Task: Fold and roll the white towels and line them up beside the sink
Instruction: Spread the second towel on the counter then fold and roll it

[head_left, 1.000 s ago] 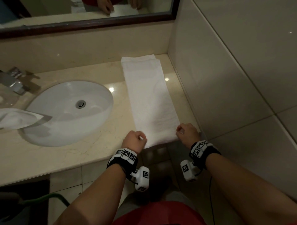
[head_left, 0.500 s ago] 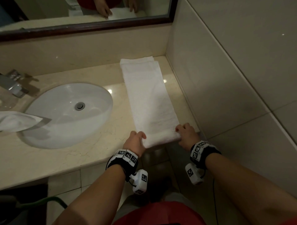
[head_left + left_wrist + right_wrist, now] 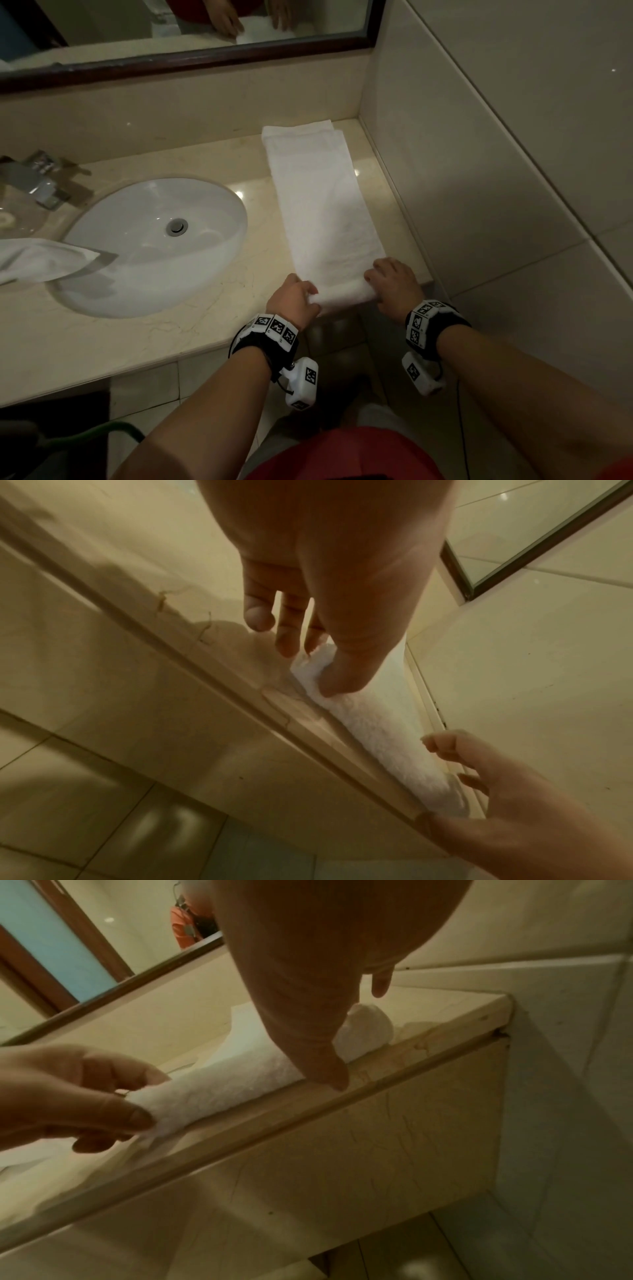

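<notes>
White towel [image 3: 322, 205] lies rolled at the counter's [image 3: 137, 342] front edge, left hand [image 3: 291, 301] and right hand [image 3: 394, 287] pinching its roll's ends.

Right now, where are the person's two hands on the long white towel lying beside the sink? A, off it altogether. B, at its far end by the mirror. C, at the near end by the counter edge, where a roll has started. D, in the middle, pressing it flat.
C: the left hand and right hand grip the two ends of a small roll at the towel's near end, by the counter edge.
</notes>
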Demonstrator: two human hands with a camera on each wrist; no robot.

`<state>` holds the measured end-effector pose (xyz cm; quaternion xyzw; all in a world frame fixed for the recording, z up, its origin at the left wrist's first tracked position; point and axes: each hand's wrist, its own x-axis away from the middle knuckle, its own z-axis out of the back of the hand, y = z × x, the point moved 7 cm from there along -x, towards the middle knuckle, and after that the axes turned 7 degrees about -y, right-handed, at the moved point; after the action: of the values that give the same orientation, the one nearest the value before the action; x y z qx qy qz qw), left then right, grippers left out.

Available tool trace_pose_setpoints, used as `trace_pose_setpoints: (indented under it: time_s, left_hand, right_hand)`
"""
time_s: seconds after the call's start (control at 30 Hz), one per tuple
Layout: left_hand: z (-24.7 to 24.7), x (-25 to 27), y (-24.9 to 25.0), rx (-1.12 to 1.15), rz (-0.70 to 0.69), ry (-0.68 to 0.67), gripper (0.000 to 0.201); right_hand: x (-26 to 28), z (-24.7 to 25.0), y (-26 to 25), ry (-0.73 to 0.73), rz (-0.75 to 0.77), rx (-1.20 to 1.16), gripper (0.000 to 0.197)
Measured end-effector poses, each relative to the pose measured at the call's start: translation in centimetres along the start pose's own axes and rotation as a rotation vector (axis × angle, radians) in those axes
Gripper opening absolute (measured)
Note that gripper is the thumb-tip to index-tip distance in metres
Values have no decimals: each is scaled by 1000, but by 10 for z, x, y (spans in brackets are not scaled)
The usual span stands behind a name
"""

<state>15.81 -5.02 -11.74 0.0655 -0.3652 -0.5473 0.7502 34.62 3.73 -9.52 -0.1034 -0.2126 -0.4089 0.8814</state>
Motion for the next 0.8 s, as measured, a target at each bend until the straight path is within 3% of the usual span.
trace_pose_setpoints:
  time_s: [0.17, 0.3, 0.4, 0.57, 0.8]
  left_hand:
    - [2, -2, 2, -5, 9, 11, 28]
    - [7, -2, 14, -207, -16, 81, 36]
    - [7, -4, 27, -353, -23, 86, 41]
    - [-4, -12, 47, -396, -56, 25, 51]
    - [-6, -20, 50, -445, -28, -34, 39]
  right_hand:
    - [-3, 2, -18, 23, 88, -10, 46]
    - [-10, 10, -19, -2, 104, -83, 34]
    - [-16, 12, -16, -49, 94, -100, 34]
    - [-24, 15, -13, -101, 85, -134, 34]
    - [-25, 14, -11, -149, 142, -104, 40]
